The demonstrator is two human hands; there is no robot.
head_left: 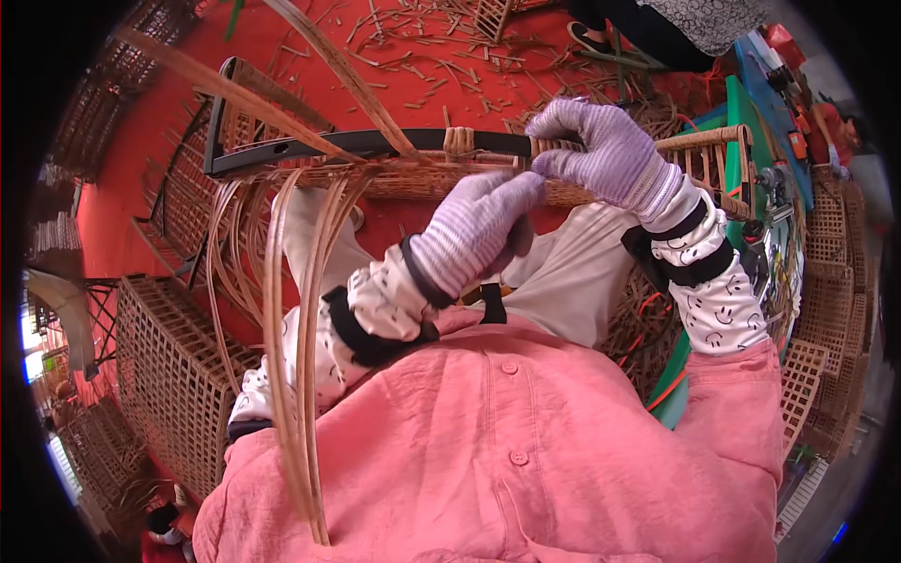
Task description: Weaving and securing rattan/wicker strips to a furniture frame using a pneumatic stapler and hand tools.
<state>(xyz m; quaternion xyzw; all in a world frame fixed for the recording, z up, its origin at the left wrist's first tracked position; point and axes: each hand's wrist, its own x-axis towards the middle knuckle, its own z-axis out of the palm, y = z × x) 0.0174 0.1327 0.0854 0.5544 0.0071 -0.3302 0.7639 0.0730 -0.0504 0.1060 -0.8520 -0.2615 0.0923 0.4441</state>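
Note:
A half-woven basket frame with a black bar (375, 143) lies across in front of my lap, with brown wicker weave hanging below the bar. Wicker strip wraps the bar near its right part, and a small wrapped knot (458, 141) sits left of there. My right hand (608, 155), in a lilac striped glove, curls closed around the wrapped stretch of the bar. Just below it my left hand (479, 223), gloved alike, is closed with its fingertips pinching a strip end against the bar's lower side. Long loose wicker strips (314, 244) hang from the frame at the left.
Woven lattice panels (174, 366) stand at the left, and more are stacked (826, 253) at the right. Strip offcuts litter the red floor (413, 70). A green board (741, 122) and a blue table edge lie at the right. Another person's leg and shoe (589, 38) show at the top.

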